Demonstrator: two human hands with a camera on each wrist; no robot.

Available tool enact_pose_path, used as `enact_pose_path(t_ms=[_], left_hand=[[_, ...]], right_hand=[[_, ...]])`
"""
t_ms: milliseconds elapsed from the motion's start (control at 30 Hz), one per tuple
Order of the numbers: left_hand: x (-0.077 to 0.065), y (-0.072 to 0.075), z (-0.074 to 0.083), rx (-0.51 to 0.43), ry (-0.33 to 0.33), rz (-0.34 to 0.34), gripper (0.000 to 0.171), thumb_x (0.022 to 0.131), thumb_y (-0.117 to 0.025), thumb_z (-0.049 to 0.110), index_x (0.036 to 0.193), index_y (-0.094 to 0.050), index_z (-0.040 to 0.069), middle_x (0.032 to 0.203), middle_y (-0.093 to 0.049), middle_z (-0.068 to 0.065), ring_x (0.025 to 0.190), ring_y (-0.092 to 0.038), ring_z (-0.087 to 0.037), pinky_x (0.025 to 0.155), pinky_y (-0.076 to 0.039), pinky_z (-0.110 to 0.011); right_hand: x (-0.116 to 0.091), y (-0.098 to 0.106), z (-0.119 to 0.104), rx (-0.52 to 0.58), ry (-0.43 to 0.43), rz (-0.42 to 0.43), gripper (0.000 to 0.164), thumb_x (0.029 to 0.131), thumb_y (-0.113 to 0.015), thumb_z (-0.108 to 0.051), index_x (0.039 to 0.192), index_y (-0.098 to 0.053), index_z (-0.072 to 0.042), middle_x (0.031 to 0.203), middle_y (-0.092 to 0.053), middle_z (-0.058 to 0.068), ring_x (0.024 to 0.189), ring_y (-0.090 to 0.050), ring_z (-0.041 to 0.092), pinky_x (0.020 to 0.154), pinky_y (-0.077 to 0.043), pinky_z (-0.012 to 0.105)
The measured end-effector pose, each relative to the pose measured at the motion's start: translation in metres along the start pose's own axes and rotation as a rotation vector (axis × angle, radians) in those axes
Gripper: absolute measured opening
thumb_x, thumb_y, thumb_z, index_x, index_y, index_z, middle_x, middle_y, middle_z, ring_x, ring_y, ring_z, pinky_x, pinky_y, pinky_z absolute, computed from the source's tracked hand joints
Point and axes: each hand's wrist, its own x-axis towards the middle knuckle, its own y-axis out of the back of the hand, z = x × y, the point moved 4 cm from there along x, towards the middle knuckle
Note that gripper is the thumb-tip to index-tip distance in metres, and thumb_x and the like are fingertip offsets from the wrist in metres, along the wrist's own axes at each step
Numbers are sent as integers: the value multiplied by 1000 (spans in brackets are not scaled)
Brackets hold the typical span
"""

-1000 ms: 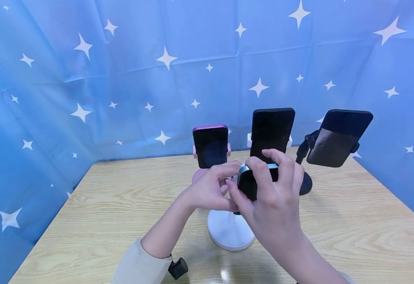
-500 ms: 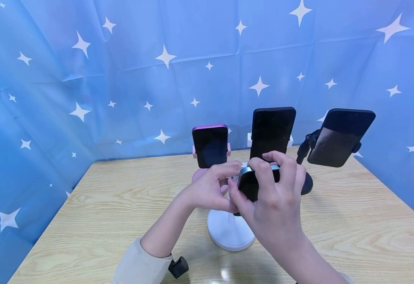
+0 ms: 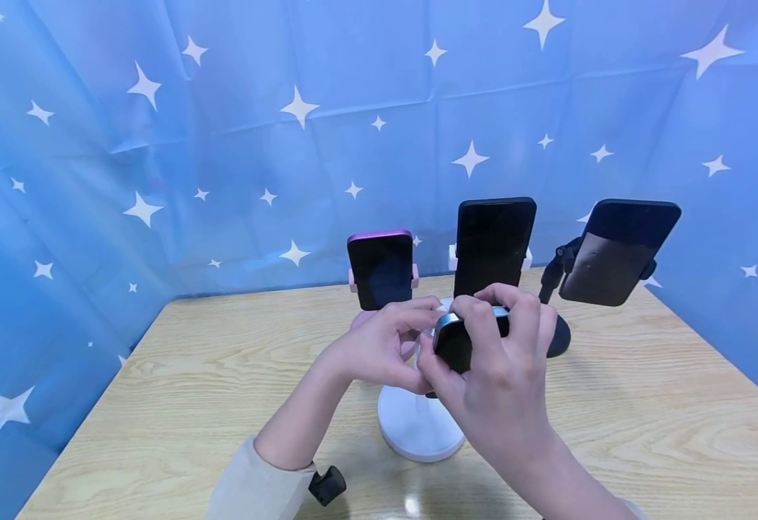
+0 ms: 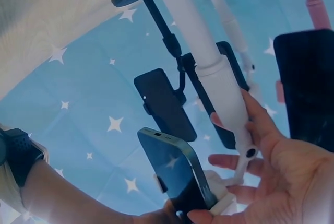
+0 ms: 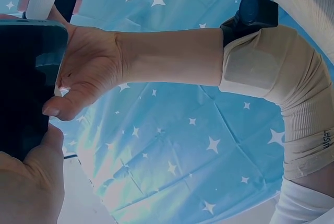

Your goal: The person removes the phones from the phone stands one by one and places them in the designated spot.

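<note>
My right hand point(image 3: 505, 361) grips a phone point(image 3: 453, 345) with a light-blue metal edge, its thumb on the near side and fingers over the top. The phone sits at the clamp of a white phone stand, whose round base point(image 3: 420, 426) rests on the table. My left hand point(image 3: 379, 345) is at the stand's head. In the left wrist view, its fingers curl round the white pole point(image 4: 224, 91), with the thumb at the phone's point(image 4: 177, 169) lower corner. The right wrist view shows the dark screen point(image 5: 23, 88) close up, both thumbs beside its edge.
Behind my hands stand a purple-edged phone point(image 3: 381, 269) in a pink holder, a black phone point(image 3: 496, 242) in a white holder and another phone point(image 3: 619, 253) on a black stand. The wooden table point(image 3: 235, 375) ends at a blue star-patterned cloth point(image 3: 248, 144).
The right hand's raised fingers have come down closer over the phone's top edge, and the phone sits slightly lower. The left hand stays at the stand. The head view has shifted a little.
</note>
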Motion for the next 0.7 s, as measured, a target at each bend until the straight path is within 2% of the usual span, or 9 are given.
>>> enact_pose_path(t_ms=[200,433,633,700], left_hand=[[1,1,1,29,-1,-8,24,67,-68,3,90,-62,2,84,-45,-4,68,-41,-8,52,-37,-21],[3,1,1,69,11,-9,14,65,-67,5,73,-55,7,79,-41,-1,61,-37,-6,51,-33,-19],[2,3,1,57,51,-24,20,66,-68,5,84,-61,5,85,-45,-2,61,-39,-9,51,-34,-19],[2,4,1,53,62,-30,25,67,-69,6,90,-62,4,88,-46,-2,67,-42,-11,52,-36,-20]], right_hand=[[1,-1,0,7,-3,-1,25,77,-54,-19,88,-52,3,91,-42,27,88,-40,40,70,-22,54],[3,-1,2,27,-6,11,23,71,-55,-15,85,-53,4,90,-42,28,86,-41,41,70,-23,54],[3,-2,4,62,-27,-30,22,69,-60,-11,85,-54,3,92,-43,27,87,-40,42,70,-23,52],[3,-2,5,72,-39,-48,24,67,-62,-8,87,-54,3,93,-43,27,88,-39,41,71,-23,52]])
